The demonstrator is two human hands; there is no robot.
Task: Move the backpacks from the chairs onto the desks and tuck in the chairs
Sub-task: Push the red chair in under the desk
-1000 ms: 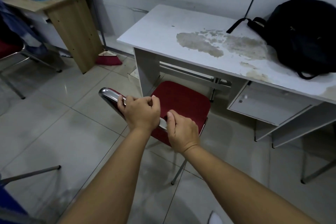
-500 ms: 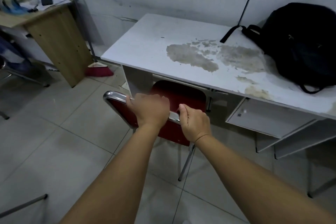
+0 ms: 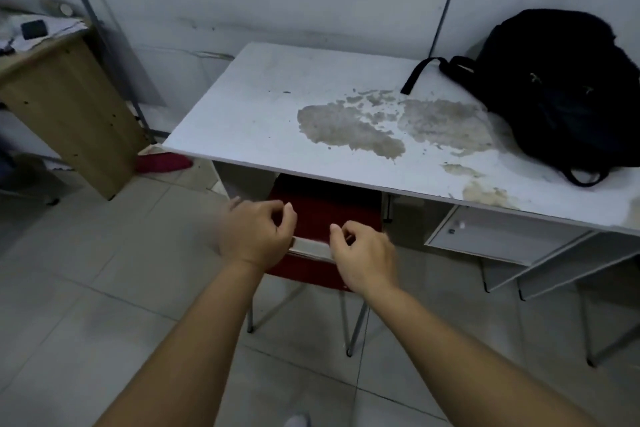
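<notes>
A red chair (image 3: 322, 215) with a chrome top rail (image 3: 310, 247) stands pushed in at the white desk (image 3: 263, 121), its seat hidden under the desktop. My left hand (image 3: 254, 236) and my right hand (image 3: 363, 258) hover over the two ends of that rail. Their fingers are loosely curled and the fingertips show free of the rail. A black backpack (image 3: 561, 94) lies on the desk's far right, one strap trailing to the left. The desktop has large patches of peeled, stained surface.
A wooden desk (image 3: 69, 111) with papers and a dark phone stands at the left, a red broom head (image 3: 162, 163) on the floor beside it. A white drawer unit (image 3: 491, 236) hangs under the white desk's right side. Grey floor tiles lie all round.
The chair has slid forward under the desk, and I have stepped closer. Both hands, which gripped the top rail, have loosened and lifted off it.
</notes>
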